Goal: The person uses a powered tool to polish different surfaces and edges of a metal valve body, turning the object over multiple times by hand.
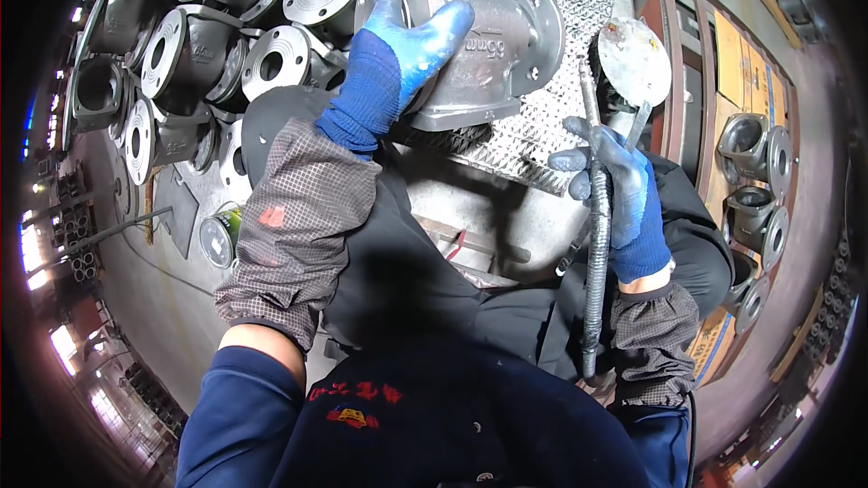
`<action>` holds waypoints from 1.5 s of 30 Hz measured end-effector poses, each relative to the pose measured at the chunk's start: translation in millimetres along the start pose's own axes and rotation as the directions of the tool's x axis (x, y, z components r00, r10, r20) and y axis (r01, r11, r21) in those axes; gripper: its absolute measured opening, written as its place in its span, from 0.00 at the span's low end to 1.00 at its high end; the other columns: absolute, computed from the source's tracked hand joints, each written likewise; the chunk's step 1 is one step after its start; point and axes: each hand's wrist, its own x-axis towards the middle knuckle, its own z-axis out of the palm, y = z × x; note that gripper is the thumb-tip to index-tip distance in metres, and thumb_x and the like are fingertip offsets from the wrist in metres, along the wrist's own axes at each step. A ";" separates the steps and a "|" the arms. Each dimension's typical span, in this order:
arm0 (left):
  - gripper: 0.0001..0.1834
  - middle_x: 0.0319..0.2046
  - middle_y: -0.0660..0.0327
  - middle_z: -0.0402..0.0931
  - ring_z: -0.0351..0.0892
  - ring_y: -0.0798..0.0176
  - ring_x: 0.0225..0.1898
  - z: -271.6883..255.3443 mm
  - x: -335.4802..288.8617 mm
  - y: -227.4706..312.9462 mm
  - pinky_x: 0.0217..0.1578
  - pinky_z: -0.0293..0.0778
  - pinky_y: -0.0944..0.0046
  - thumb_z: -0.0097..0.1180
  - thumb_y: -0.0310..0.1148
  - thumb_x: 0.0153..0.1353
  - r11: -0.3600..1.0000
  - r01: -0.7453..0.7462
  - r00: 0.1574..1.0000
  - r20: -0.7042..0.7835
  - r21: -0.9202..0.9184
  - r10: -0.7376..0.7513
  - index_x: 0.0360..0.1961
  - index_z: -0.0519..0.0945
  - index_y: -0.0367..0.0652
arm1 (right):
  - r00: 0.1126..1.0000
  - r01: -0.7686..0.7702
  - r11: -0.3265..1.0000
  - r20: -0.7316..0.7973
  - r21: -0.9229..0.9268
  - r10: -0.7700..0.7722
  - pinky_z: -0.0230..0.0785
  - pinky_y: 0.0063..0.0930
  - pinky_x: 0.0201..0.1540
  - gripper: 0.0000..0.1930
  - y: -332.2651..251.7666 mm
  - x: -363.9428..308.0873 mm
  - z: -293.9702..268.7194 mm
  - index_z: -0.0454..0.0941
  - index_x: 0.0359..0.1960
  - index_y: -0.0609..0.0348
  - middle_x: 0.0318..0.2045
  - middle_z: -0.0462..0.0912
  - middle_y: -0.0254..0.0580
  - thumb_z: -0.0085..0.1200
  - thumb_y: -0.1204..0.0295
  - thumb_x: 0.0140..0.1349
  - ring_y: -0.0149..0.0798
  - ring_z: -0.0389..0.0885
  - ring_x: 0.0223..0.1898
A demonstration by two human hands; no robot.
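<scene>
Valve body (475, 59), a grey flanged casting, stands on a textured metal bench top (533, 158) at the upper middle, just beyond the person's knees. Left of it, a large stack of similar castings (181, 59) crowds the bench, several flange faces turned outward. To the right, more castings (750, 212) stand in a row on cardboard boxes (737, 72). Nearer the bench edge, beside the right hand, is a round pale plate (637, 63).

The gloved left hand (393, 50) is spread wide, thumb well apart from the fingers, laid against the valve body's left flange; whether the fingertips hook behind the rim, I cannot tell. The right hand (626, 185) is loosely curled about a ribbed tube (597, 262), well apart from the casting. A narrow metal strip (639, 126) rises by its knuckles; whether it is held is unclear.

Such a heavy-looking piece probably handles best with the palm flat on the flange, thumb clear of neighbouring rims, and the tube away from the bench edge.
</scene>
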 end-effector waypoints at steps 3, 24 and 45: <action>0.54 0.52 0.52 0.70 0.72 0.65 0.49 6.9 24.2 -12.3 0.49 0.70 0.70 0.63 0.34 0.54 0.944 -0.121 0.975 0.143 -0.307 0.172 0.69 0.37 0.31 | 0.997 0.077 0.997 -0.030 0.018 -0.076 0.66 0.16 0.24 0.23 -10.1 1.5 -0.1 0.71 0.52 0.71 0.29 0.84 0.47 0.42 0.61 0.67 0.26 0.75 0.20; 0.22 0.24 0.50 0.77 0.78 0.50 0.23 77.2 -19.3 8.2 0.26 0.73 0.57 0.58 0.32 0.53 0.214 -0.941 0.339 0.706 0.264 0.622 0.51 0.77 0.40 | 0.949 0.239 0.839 0.064 0.490 -0.308 0.63 0.12 0.16 0.27 -8.6 -22.3 -50.3 0.67 0.56 0.72 0.32 0.83 0.54 0.36 0.57 0.70 0.26 0.73 0.16; 0.27 0.43 0.49 0.78 0.78 0.59 0.45 51.8 -107.8 -7.0 0.49 0.73 0.61 0.37 0.45 0.71 0.927 -0.169 0.751 0.565 -0.336 0.342 0.48 0.76 0.28 | 0.746 -0.167 0.982 0.663 0.092 0.065 0.71 0.17 0.25 0.20 -4.7 -52.1 -0.5 0.79 0.39 0.71 0.29 0.84 0.46 0.48 0.60 0.66 0.31 0.82 0.25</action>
